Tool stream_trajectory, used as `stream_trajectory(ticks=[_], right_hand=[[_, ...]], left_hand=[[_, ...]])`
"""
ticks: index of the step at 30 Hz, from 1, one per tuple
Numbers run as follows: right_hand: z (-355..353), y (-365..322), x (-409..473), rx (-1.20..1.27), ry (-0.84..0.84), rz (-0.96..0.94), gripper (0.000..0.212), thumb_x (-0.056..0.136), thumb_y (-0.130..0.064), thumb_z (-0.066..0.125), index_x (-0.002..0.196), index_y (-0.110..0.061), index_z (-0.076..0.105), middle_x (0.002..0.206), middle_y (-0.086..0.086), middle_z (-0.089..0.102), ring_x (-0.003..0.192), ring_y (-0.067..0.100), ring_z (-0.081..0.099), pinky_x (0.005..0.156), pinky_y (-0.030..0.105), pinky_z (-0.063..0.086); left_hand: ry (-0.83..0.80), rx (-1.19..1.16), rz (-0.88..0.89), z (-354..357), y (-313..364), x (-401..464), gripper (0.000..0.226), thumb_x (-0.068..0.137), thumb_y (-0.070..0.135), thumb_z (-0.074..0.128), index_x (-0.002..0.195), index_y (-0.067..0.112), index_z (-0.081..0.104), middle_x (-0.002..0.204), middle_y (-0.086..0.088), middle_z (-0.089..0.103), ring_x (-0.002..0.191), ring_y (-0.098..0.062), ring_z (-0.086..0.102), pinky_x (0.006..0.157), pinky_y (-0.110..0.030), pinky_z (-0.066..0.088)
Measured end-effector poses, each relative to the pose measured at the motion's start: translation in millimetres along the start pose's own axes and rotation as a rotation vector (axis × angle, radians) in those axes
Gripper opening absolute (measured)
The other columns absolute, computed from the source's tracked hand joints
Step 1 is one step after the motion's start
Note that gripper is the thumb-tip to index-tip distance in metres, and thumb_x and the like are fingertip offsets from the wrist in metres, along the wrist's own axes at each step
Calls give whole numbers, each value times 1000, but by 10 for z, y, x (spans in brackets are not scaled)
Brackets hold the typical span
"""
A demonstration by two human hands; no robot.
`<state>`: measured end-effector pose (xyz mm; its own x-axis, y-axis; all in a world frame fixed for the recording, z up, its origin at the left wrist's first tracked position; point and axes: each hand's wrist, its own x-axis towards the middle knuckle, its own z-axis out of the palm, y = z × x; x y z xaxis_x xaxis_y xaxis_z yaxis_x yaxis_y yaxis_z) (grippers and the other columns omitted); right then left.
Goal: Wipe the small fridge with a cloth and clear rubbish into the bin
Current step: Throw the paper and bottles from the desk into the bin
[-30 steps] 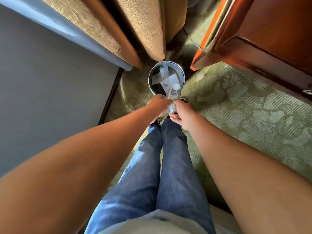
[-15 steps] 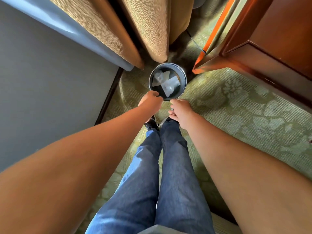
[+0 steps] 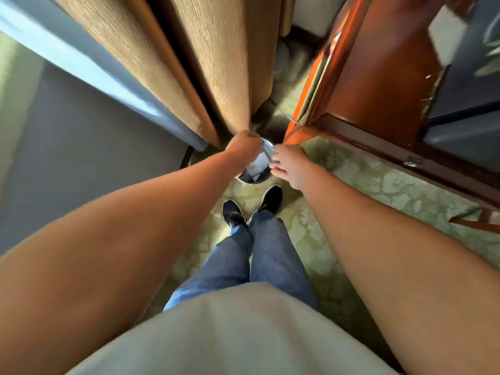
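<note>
The left hand [image 3: 243, 147] reached over the bin's far rim, fingers hidden, grip impossible to judge. The bin [image 3: 257, 175] stood on the green carpet [image 3: 351, 190] before the shoes [image 3: 270, 198]. The right hand [image 3: 289, 166] touched its rim with loosely spread fingers.

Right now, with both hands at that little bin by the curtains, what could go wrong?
1. The left hand and right hand seem to grip the bin by its rim; if tilted, the rubbish might spill.
2. The shoes stand beside it, so a step could knock it.
3. The curtain hangs close and might snag.
</note>
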<state>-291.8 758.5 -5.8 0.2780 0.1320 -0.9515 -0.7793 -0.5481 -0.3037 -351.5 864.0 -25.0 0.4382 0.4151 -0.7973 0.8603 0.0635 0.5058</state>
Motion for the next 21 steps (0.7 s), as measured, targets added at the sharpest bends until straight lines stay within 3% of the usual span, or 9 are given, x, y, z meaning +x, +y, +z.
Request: stream_trajectory(ticks=[2, 4, 6, 8, 12, 15, 18, 19, 21], right_hand=[[-104, -177, -292, 22, -16, -65, 35, 104, -10, 42, 136, 1, 52, 151, 27, 39, 139, 40, 38, 116, 47, 34], [-227, -328, -542, -10, -2, -143, 44, 102, -13, 48, 144, 0, 45, 146, 29, 47, 134, 40, 49, 106, 43, 48], [-356, -495, -703, 6, 63, -201, 42, 100, -17, 55, 139, -3, 52, 138, 22, 58, 122, 35, 62, 94, 40, 55], [-471, -670, -789, 66, 93, -215, 40, 101, -18, 53, 138, -4, 53, 138, 18, 59, 119, 32, 64, 96, 36, 54], [-809, -1062, -929, 98, 59, -233, 38, 105, -16, 45, 140, -1, 49, 147, 23, 49, 120, 34, 62, 104, 34, 49], [-1061, -1323, -861, 157, 24, -232, 30, 107, -8, 31, 123, -1, 55, 152, 26, 40, 141, 39, 39, 110, 36, 42], [-1251, -1559, -664, 226, 112, -222, 31, 105, -17, 42, 133, -9, 54, 148, 17, 51, 134, 33, 52, 90, 31, 52], [-1320, -1645, -607, 257, 115, -206, 32, 106, -16, 42, 135, -9, 52, 149, 16, 49, 137, 33, 49, 91, 30, 49], [-1441, -1809, -450, 303, 112, -161, 34, 107, -12, 37, 138, -7, 50, 152, 17, 45, 142, 34, 41, 102, 32, 45]], left_hand=[[-25, 8, 50, -92, 297, -192, 21, 92, 7, 50, 78, 19, 61, 81, -6, 56, 76, -22, 52, 68, -34, 44], [-50, -19, 115, -151, 567, -348, 17, 92, 9, 52, 81, 18, 59, 74, -3, 51, 74, -20, 49, 68, -35, 43], [-68, -38, 165, -170, 855, -441, 21, 95, 13, 54, 77, 23, 56, 79, 0, 56, 83, -21, 55, 80, -39, 53], [-77, -34, 202, -157, 1157, -492, 24, 97, 17, 53, 76, 28, 53, 88, 1, 60, 91, -22, 59, 94, -43, 56], [-90, -10, 235, -40, 1701, -429, 28, 100, 16, 51, 75, 29, 51, 81, 7, 56, 92, -22, 59, 96, -42, 56], [-121, -13, 262, 96, 2052, -298, 19, 99, 14, 53, 85, 25, 59, 78, 7, 55, 84, -20, 59, 84, -33, 57], [-129, -65, 242, 254, 2386, -144, 15, 97, 9, 56, 108, 18, 60, 72, 1, 55, 58, -10, 55, 51, -14, 43], [-132, -64, 235, 323, 2493, -56, 18, 95, 11, 58, 112, 16, 60, 76, -4, 60, 57, -9, 57, 49, -16, 42], [-125, -2, 237, 444, 2682, 173, 38, 83, 21, 63, 121, 21, 60, 94, -9, 72, 74, -20, 69, 60, -26, 48]])
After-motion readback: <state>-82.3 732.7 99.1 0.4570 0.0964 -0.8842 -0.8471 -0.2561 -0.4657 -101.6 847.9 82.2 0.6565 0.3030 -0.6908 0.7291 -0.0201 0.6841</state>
